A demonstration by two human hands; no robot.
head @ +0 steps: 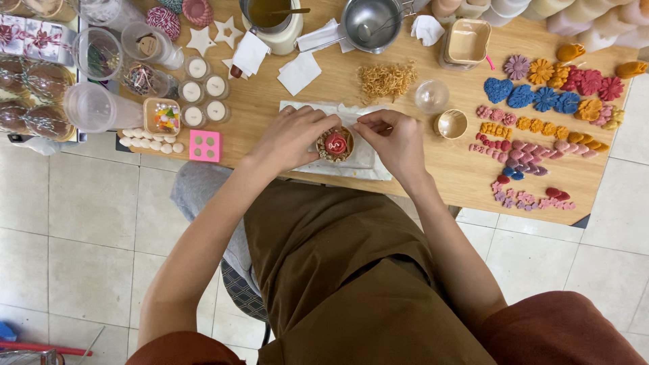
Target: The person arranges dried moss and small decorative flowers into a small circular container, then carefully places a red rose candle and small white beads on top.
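A small round candle cup (335,144) with a red rose-shaped piece in its middle sits on a white paper sheet (365,162) at the near edge of the wooden table (433,169). My left hand (292,137) cups its left side, fingers touching the rim. My right hand (394,138) is at its right side, thumb and forefinger pinched together just above the rim; whether they hold anything is too small to tell.
Beyond the paper lie a heap of dried yellow shreds (387,80), a clear dome (432,96) and a gold cup (452,124). Coloured wax flowers and hearts (541,98) cover the right side. Tealights (203,91), a pink mould (205,145), jars and a steel pot (372,23) stand left and back.
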